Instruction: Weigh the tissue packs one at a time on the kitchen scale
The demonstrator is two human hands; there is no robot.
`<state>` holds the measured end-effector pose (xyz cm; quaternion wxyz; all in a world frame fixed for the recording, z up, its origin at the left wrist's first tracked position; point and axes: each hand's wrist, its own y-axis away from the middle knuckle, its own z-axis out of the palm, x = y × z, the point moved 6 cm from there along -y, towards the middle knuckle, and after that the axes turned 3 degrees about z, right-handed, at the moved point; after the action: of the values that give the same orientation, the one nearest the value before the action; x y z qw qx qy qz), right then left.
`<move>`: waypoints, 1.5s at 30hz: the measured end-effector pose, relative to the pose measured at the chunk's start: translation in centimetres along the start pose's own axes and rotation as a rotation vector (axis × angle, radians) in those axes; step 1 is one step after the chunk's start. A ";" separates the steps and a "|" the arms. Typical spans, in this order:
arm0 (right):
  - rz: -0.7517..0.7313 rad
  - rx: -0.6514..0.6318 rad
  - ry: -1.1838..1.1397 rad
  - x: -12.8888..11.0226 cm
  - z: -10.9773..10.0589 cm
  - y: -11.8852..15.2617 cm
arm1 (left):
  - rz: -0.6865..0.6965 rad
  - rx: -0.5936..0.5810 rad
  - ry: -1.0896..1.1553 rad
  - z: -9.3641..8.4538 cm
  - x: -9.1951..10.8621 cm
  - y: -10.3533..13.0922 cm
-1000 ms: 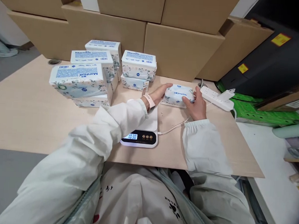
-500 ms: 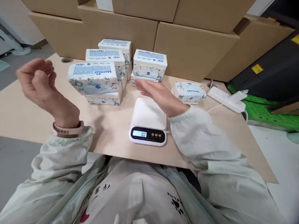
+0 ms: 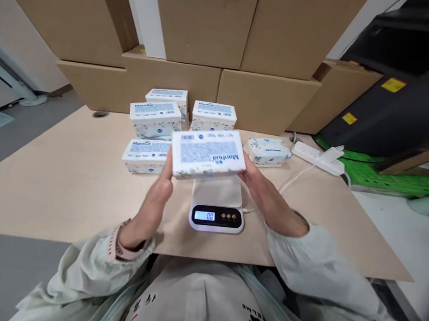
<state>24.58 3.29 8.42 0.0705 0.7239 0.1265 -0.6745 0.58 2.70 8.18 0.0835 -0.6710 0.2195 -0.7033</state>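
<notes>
Between my left hand and my right hand a white and blue tissue pack is held by its two ends, above the plate of a white scale. The scale's lit display reads 0.0. Left of the held pack, one pack lies on the table, with stacked packs behind it. Another stack stands behind the held pack, which hides its lower part. A single pack lies to the right, beyond my right hand.
Cardboard boxes form a wall along the back of the wooden table. A white power strip with a plug and cables lies at the right, near a green crate and a black object.
Both hands have come together around the pack from the top of the front left stack, now over the scale. The lower pack stays behind. The camera view has tilted up.
</notes>
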 end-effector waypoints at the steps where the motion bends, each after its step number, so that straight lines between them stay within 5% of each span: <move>1: 0.013 0.039 -0.013 1.1 -1.1 1.3 | -0.036 -0.065 -0.009 1.0 -0.8 0.1; 4: 0.097 0.102 -0.015 4.6 -2.7 3.2 | -0.141 -0.165 -0.042 2.8 -3.7 -0.1; 8: 0.067 0.114 0.060 7.1 -3.0 3.2 | -0.186 -0.143 -0.094 2.5 -6.7 0.1; 12: -0.241 0.477 0.222 6.4 -5.3 3.6 | -0.089 -0.015 -0.150 0.9 -7.5 0.6; 16: -0.473 0.786 0.235 6.1 -6.8 5.1 | 0.097 0.071 -0.191 0.5 -5.8 0.5; 26: -0.230 0.843 0.029 7.3 -7.1 4.6 | 0.027 0.069 0.054 0.9 -5.2 0.1; 45: -0.327 0.869 0.241 5.7 -7.0 5.0 | -0.007 0.055 0.069 0.7 -5.7 -0.1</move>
<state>33.05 0.90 2.96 -0.3608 0.7299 -0.0474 -0.5786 1.74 5.05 3.02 0.0921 -0.6446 0.2005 -0.7320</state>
